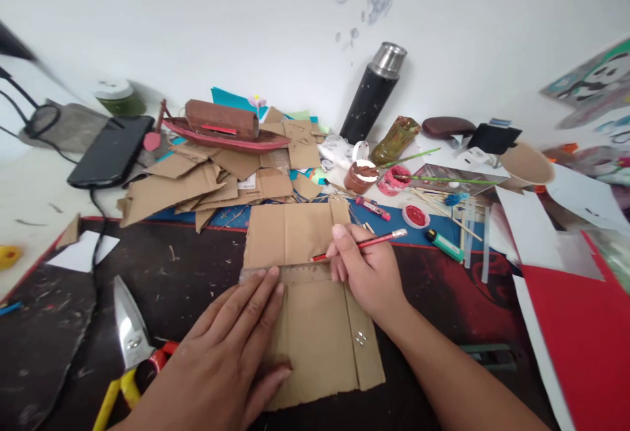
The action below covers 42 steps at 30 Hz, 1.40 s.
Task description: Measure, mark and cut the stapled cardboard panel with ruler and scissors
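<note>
no txt legible: print on cardboard scrap (270, 184) & marks on clear ruler (301, 275) too small/blurry.

White wall (275, 18), dark tabletop (44, 300)

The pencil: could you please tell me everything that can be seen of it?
The pencil is red with dark stripes and looks wooden. Its pale eraser sits in a metal band at the raised right end; the dark point aims left, over the cardboard by the clear ruler. The right hand holds it slanted, covering part.
</note>
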Each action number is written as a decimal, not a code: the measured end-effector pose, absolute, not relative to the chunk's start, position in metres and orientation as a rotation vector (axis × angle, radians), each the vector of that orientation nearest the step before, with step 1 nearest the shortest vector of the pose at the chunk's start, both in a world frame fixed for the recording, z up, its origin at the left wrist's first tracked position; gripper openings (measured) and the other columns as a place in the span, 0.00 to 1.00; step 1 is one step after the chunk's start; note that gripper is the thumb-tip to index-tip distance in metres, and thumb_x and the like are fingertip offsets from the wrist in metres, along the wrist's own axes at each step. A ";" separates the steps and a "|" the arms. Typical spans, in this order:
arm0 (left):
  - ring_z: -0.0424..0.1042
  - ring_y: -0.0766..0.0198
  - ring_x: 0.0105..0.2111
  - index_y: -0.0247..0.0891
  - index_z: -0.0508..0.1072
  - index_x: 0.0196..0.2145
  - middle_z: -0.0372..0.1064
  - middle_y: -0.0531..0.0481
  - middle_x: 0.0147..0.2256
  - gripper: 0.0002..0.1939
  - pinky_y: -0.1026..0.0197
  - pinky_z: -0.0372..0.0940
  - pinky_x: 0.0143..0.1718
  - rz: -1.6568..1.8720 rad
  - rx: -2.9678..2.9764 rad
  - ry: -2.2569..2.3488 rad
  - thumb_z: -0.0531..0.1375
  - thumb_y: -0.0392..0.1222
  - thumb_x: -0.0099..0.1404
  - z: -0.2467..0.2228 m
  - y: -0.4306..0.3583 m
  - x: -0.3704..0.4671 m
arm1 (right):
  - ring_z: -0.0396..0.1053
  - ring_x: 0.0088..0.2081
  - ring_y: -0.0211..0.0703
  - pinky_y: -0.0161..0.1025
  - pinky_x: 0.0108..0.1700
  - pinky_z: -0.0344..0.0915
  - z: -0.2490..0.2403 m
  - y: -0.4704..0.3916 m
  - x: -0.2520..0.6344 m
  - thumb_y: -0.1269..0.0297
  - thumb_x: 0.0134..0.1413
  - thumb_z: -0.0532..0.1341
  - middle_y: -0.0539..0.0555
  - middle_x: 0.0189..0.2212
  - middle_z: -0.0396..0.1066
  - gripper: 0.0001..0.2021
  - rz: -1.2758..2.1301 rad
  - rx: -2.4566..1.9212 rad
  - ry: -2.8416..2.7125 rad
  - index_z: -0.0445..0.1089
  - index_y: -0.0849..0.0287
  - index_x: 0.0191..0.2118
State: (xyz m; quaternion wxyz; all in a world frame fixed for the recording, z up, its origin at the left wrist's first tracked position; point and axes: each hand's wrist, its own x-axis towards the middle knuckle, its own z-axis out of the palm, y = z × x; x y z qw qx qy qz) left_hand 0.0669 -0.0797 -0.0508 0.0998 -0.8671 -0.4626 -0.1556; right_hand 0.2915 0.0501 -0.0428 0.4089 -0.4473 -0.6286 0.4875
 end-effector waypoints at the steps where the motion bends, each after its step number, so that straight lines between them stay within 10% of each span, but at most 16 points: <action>1: 0.71 0.39 0.66 0.23 0.72 0.69 0.74 0.27 0.68 0.34 0.44 0.57 0.69 -0.464 -2.560 -1.369 0.55 0.54 0.80 -0.051 -0.080 0.067 | 0.65 0.17 0.37 0.36 0.24 0.65 -0.042 0.050 0.291 0.43 0.79 0.59 0.43 0.15 0.64 0.26 1.236 -1.124 -1.573 0.73 0.54 0.31; 42: 0.72 0.40 0.68 0.25 0.61 0.78 0.69 0.29 0.72 0.40 0.45 0.57 0.71 -0.552 -2.595 -1.389 0.55 0.57 0.81 -0.057 -0.080 0.065 | 0.64 0.17 0.36 0.36 0.24 0.64 -0.041 0.051 0.292 0.40 0.77 0.60 0.44 0.15 0.64 0.27 1.268 -1.133 -1.558 0.73 0.54 0.30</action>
